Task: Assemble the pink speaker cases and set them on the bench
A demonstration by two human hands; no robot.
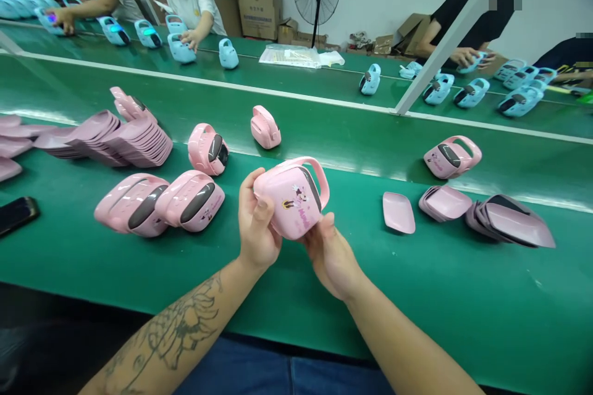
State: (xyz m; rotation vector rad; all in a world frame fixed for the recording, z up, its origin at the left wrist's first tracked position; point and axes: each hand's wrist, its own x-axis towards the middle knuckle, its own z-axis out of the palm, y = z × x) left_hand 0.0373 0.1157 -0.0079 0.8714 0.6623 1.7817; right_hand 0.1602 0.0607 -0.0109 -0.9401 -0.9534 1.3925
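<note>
Tattooed left forearm (178,327): spanning the near edge of the green table (287,315). Left hand (259,228), right hand (333,253): fingers are clasping one pink handled case (291,200), holding it above the surface. Leftward: pink cases (188,197) are lying; mauve trays (141,142) are standing stacked behind; dark phone (17,216) is resting. Rightward: further trays (514,219) are lying. Beyond: white rail (208,79) is fencing off blue cases (228,54).

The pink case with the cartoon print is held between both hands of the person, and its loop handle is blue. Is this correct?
Not quite: the loop handle is pink, not blue, as the head view shows. The rest is right: the pink case with the cartoon print is held between the left hand and the right hand.
</note>
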